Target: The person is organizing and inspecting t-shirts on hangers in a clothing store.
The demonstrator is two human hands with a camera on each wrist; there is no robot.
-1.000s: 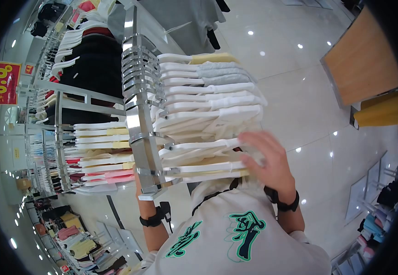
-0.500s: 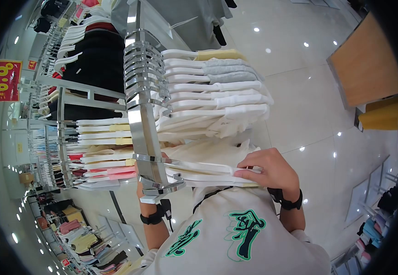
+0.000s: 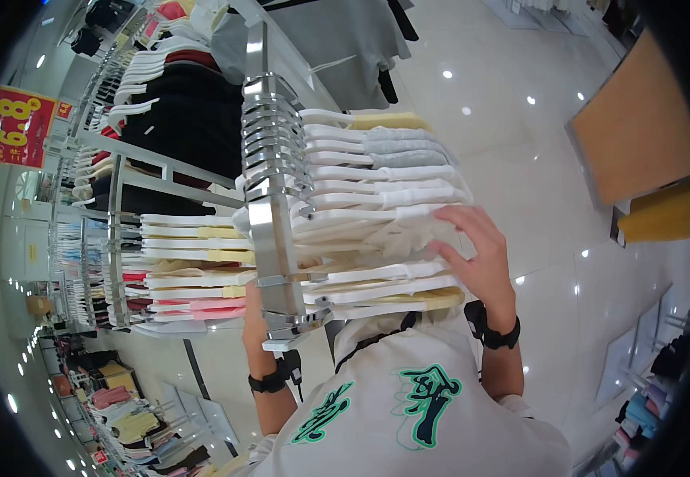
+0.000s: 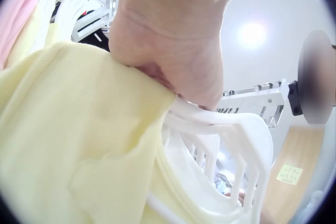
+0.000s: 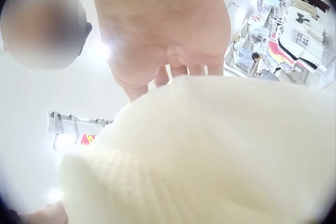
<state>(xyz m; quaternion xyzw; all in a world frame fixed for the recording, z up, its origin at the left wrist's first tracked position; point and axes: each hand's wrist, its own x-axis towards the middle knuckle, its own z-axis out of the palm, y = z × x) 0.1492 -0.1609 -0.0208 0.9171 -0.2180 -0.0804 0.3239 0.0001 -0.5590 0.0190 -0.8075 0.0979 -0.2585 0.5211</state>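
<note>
Head view, middle of the frame: cream garments [image 3: 388, 238] hang on white hangers [image 3: 337, 216] from a chrome rail [image 3: 272, 230], between a packed group of hangers above them and a looser group at the rail's lower end. The right hand [image 3: 481, 258] is beside the hangers' outer ends, thumb and forefinger parted around a gap; whether a fingertip touches cloth is unclear. The left hand [image 3: 254, 306] is largely hidden behind the rail. In the left wrist view its heel lies against a ribbed yellow garment [image 4: 79, 113] and the hanger tops, but its fingers are out of sight, so I cannot tell whether they grip. Across the lower part of the right wrist view spreads a pale garment [image 5: 210, 129].

The cloth looks light, thin and limp, likely to sag, bunch or slide off a smooth hanger shoulder if tugged. The hangers look stiff, probably plastic, and slick. The surest hold would be on the hanger near its hook, with a light pinch at the shoulder for steadying.
</note>
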